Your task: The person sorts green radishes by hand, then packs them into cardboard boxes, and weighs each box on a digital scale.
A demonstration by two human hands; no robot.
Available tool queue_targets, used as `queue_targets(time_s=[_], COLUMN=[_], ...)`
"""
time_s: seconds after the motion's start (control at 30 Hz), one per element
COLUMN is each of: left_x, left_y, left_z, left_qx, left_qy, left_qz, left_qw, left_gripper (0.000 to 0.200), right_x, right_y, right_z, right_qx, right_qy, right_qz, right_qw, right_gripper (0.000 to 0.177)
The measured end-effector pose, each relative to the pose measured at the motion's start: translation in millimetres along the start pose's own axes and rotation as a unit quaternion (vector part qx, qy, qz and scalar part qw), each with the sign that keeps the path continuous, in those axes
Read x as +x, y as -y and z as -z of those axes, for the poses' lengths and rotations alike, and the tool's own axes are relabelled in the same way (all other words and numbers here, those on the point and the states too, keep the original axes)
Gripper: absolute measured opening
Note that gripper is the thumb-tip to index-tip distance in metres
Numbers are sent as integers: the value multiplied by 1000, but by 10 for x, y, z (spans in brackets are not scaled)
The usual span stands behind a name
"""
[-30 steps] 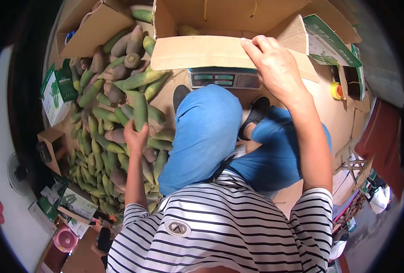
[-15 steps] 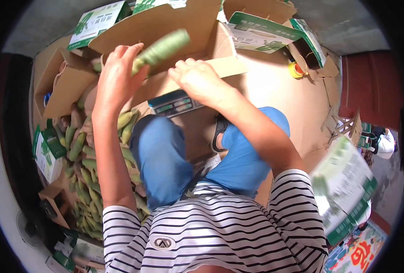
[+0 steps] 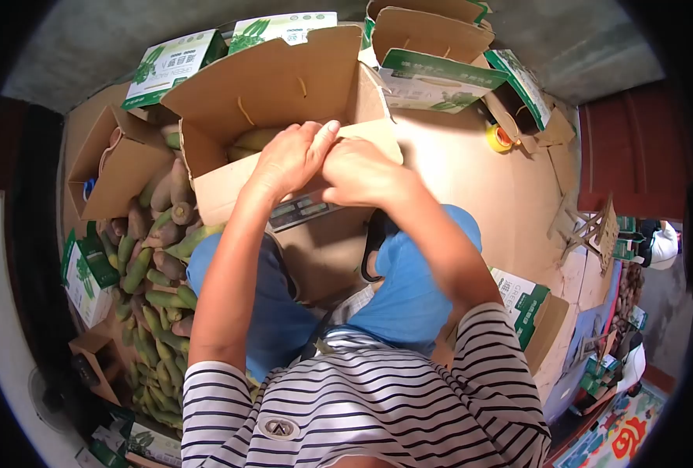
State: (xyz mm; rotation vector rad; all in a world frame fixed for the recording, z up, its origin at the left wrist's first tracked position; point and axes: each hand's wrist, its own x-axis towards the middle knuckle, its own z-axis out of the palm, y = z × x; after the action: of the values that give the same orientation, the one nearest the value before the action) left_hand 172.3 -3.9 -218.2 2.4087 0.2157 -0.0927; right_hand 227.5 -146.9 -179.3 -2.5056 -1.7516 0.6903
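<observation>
An open cardboard carton [image 3: 280, 70] stands before my knees, its far wall carrying two short cords. Part of a green radish [image 3: 254, 140] shows inside it. My left hand [image 3: 292, 158] is over the near flap [image 3: 228, 187], closed, with its fingers largely hidden and the thumb pointing toward the other hand. Right beside it, my right hand [image 3: 364, 173] is curled around the flap's edge, thumb on the near side. Partly beneath the carton is a scale with a display panel [image 3: 303, 210]. Loose green radishes [image 3: 155, 312] lie heaped to the left.
Printed green-and-white cartons [image 3: 176, 69] line the back. More open boxes [image 3: 440, 78] stand at back right, near a yellow tape roll [image 3: 499, 138]. A small open box [image 3: 116, 168] sits on the left, a wooden stool [image 3: 592, 226] on the right.
The green radish that was blurred beside my left hand above the carton has left the hand. Both hands have come together at the near flap. A printed carton at right has dropped lower.
</observation>
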Motion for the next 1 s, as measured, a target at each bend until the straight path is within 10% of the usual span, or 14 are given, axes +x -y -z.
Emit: queue_targets(time_s=[0.13,0.17,0.27,0.37,0.4,0.5,0.6,0.9,1.0], left_x=[-16,-22,-47,-40,-41,-14,-3,-19,-25], left_y=[-85,-121,-111,-113,-127,-140,-160,-132,-120], left_z=[-32,-43,-171,-337,-358,-384,-357,-379,-375], left_qx=[129,176,298,332,340,352,340,348,344], left_qy=[13,33,59,20,7,18,37,22,14], left_qz=[-2,1,-28,-31,-38,-35,-24,-38,-44], left_qw=[992,984,952,942,939,935,939,937,938], left_gripper=[60,60,67,75,78,82,84,82,80], right_x=[-1009,-1477,-3345,-4944,-4830,-5210,-5165,-3175,-2243], right_y=[-664,-997,-1717,-1621,-1282,-881,-971,-1765,-2138], right_z=[-13,-147,-1193,-2669,-2238,-3779,-3540,-1856,-1642], right_qx=[292,142,-208,-87,257,214,68,-43,-101], right_qy=[-440,-503,-332,-159,-36,-393,-91,-229,-329], right_qz=[-143,-212,-572,-791,-724,-693,-762,-601,-405], right_qw=[837,826,721,585,639,565,637,764,847], right_gripper=[41,43,71,92,82,50,43,29,18])
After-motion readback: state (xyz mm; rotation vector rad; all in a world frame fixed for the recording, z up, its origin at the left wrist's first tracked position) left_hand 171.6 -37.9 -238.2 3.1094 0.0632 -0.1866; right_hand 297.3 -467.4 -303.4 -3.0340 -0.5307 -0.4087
